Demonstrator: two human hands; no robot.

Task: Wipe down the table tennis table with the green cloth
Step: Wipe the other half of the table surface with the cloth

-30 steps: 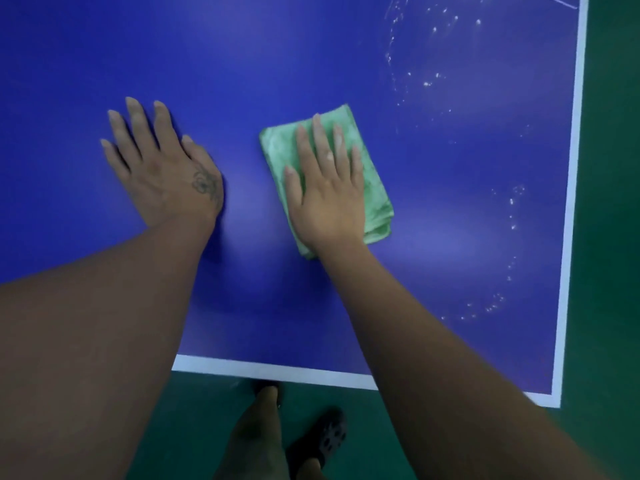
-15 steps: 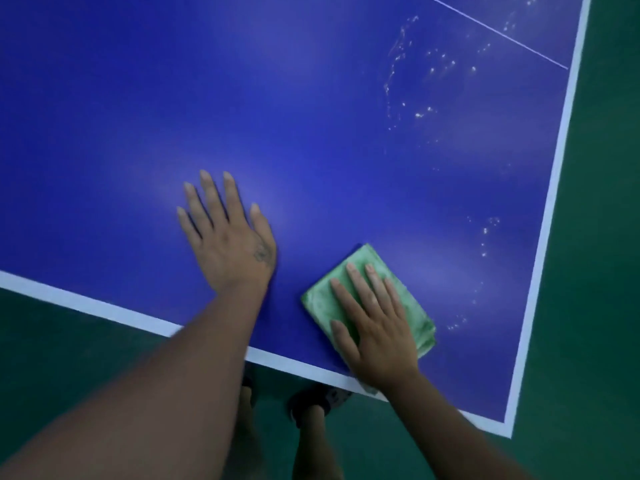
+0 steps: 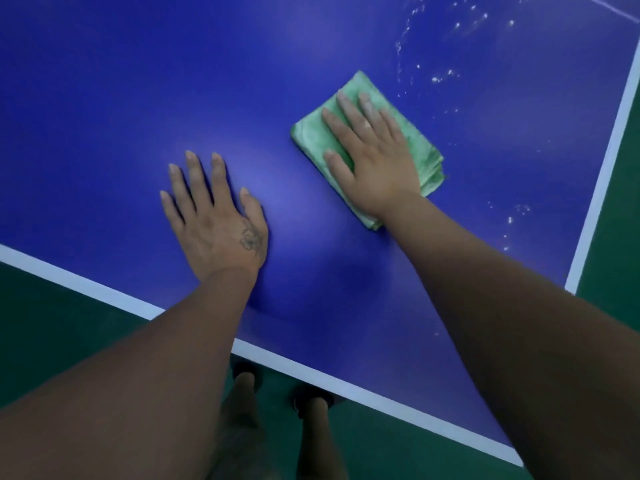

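Right grip (image 3: pixel 375 161) presses flat atop green cloth (image 3: pixel 308 138).

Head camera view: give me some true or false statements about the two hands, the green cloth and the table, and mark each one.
1. The right hand lies flat on the green cloth. True.
2. The left hand grips a corner of the cloth. False: it rests flat on the bare blue table, apart from the cloth.
3. Pale specks dot the table beyond the cloth, towards the right edge. True.
4. The cloth is spread out in a single layer. False: it is folded, with stacked edges showing at its right corner.
5. The cloth hangs over the table's white border. False: it lies wholly on the blue surface.
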